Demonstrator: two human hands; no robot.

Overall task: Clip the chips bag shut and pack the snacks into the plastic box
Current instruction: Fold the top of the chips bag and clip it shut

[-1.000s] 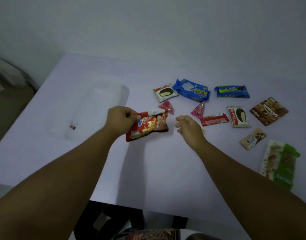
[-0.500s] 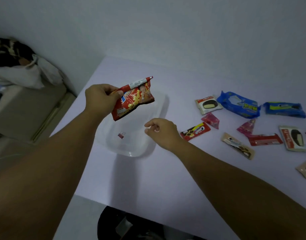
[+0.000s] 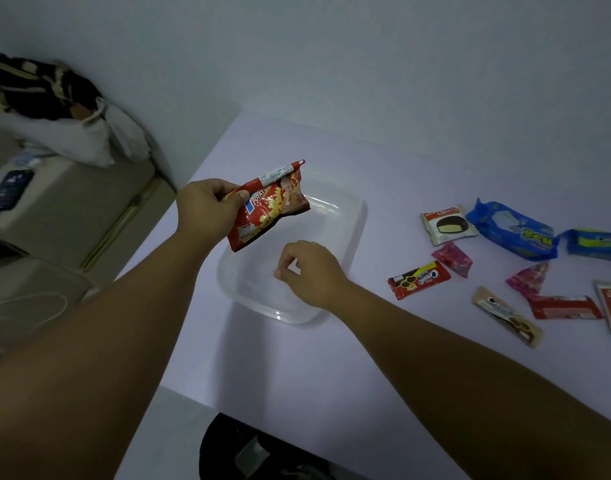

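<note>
My left hand (image 3: 207, 209) grips the top left corner of the red chips bag (image 3: 271, 211) and holds it in the air over the far left part of the clear plastic box (image 3: 361, 220). The bag's top edge is folded over. My right hand (image 3: 311, 271) reaches down into the box, thumb and forefinger pinched together at the spot where the small clip lay. The fingers hide the clip itself. Several snack packs lie on the table to the right of the box, the nearest a red Oreo pack (image 3: 418, 279).
Right of the box lie a choco pie pack (image 3: 447, 224), blue packs (image 3: 511, 230), pink candies (image 3: 453, 258) and a beige biscuit pack (image 3: 506, 315). The table's left edge drops to a cabinet holding bags (image 3: 55, 109). A dark chair (image 3: 255, 448) sits below the front edge.
My left hand lifted the chips bag off the table and carried it left over the box. My right hand moved left into the box onto the clip. The view swung left.
</note>
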